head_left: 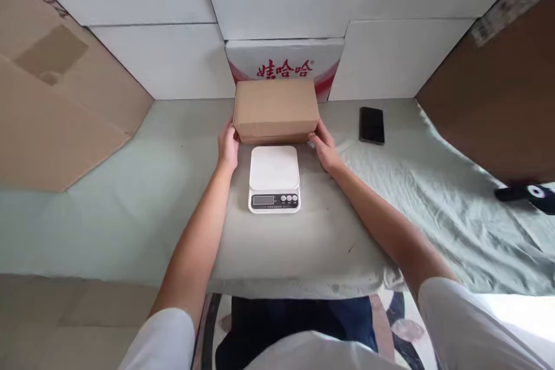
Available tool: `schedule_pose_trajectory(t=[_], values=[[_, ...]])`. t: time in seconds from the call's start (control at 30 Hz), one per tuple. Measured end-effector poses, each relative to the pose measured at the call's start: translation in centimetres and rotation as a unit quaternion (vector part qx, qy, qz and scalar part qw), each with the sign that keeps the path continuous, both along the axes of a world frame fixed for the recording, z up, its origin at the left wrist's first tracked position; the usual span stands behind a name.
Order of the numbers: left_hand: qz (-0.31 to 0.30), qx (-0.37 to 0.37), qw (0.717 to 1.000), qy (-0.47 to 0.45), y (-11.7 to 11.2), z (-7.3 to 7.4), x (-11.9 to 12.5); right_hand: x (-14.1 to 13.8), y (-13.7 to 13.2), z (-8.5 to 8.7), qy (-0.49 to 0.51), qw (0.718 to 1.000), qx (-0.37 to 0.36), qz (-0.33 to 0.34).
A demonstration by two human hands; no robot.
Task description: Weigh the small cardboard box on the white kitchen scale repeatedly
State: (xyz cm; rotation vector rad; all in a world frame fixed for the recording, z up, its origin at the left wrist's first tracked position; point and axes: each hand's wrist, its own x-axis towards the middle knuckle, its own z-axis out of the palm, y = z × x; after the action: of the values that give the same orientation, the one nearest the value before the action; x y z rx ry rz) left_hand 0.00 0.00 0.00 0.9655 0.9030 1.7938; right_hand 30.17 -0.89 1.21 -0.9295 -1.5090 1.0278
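Between my two hands is a closed brown cardboard box (276,105), just behind a white digital kitchen scale (274,169). My left hand (228,145) grips the box's near left corner, its fingers partly hidden along the side. On the near right corner, my right hand (324,145) holds on with the thumb in front and the fingers round the side. Nothing rests on the scale's plate, and its display and buttons face me. Whether the box touches the cloth beneath it cannot be made out.
A black phone (372,125) lies right of the box on the pale green cloth (182,208). Behind stands a white carton with red lettering (285,69). Large cardboard panels flank both sides (56,87). A black object (526,195) sits at the far right.
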Motion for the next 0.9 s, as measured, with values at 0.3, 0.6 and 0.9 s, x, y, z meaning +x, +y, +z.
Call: schedule_pose_trajectory(t=[0.3,0.6,0.9], values=[[0.024,-0.06,0.998,0.019,0.9,-2.6,-0.9,0.2,-1.1,-1.7,-0.111,0.992,-0.045,-0.039],[0.017,-0.023,0.999,0.032,1.0,-3.0,-0.8,-2.5,-9.5,-1.6,-0.425,0.855,0.262,0.138],[0.006,-0.02,0.998,0.051,1.0,-3.3,-1.1,-1.8,-8.6,-0.7,-0.455,0.843,0.236,0.161]])
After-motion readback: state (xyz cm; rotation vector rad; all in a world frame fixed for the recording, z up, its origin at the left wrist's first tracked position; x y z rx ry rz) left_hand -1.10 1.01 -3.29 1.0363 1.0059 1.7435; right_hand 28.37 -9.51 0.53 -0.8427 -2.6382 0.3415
